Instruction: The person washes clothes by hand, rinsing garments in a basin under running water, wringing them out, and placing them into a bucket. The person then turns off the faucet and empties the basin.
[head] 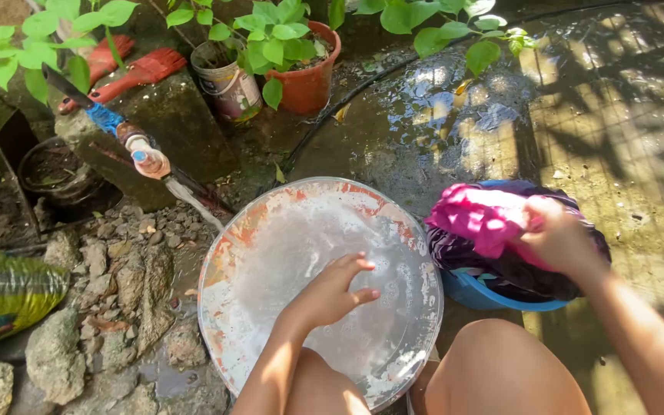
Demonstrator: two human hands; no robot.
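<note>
A wide round basin (228, 253) with a worn orange rim is sitting on the wet ground in front of the person's knees, holding cloudy, soapy water with bubbles across its surface. A thin stream of water (194, 204) is running from a tap (146, 157) at upper left towards the basin's left rim.

Just to the right of the basin, nearly touching it, a blue tub (478, 296) is holding a heap of dark purple clothes (516, 269), with a bright pink cloth (482, 219) lying on top. The pink cloth is bunched up, with its long axis running roughly left to right across the tub; no clear end is showing.

The left hand (332, 292) is hovering open over the middle of the basin, fingers spread loosely and pointing right, holding nothing; whether the fingertips are touching the water cannot be told. The right hand (559, 238) is closing over the right end of the pink cloth, fingers curled around a fold of it above the tub.

Behind the basin, a terracotta pot (309, 84) and a white bucket (228, 88) are each holding leafy green plants. A dark round pot (59, 177) is sitting at the left, with something dark inside that cannot be made out. Two red brushes (136, 73) are lying on a concrete block (178, 123) beside the tap, and a yellow-green sack (5, 292) is lying on the stones at far left.
</note>
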